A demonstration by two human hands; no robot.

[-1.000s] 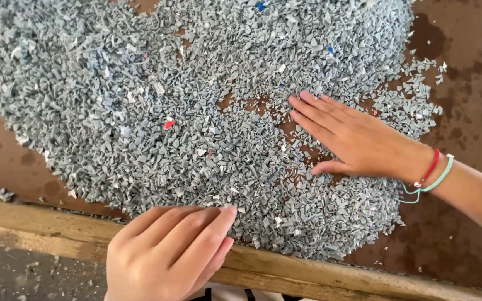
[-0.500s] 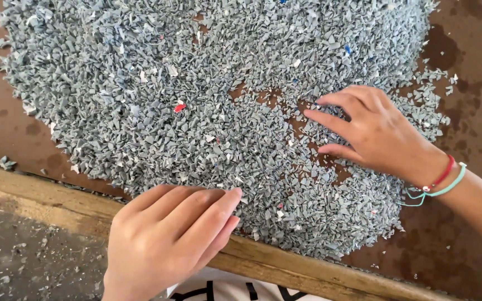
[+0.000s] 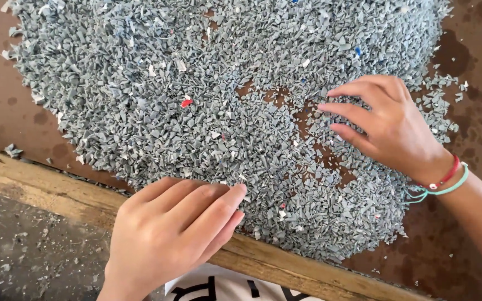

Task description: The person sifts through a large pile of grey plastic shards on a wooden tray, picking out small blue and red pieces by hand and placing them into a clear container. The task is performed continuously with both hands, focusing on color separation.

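Grey plastic flakes (image 3: 196, 111) — pile cut off above — under both loosely spread, empty hands (image 3: 174, 234) (image 3: 386, 125).

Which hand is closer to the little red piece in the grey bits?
Left. The left hand rests on the wooden edge below the red piece; the right hand is farther off to its right, on the flakes.

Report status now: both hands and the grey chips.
Left hand flat, fingertips at pile edge. Right hand fingers curled on grey chips. Red chip lies apart, untouched.
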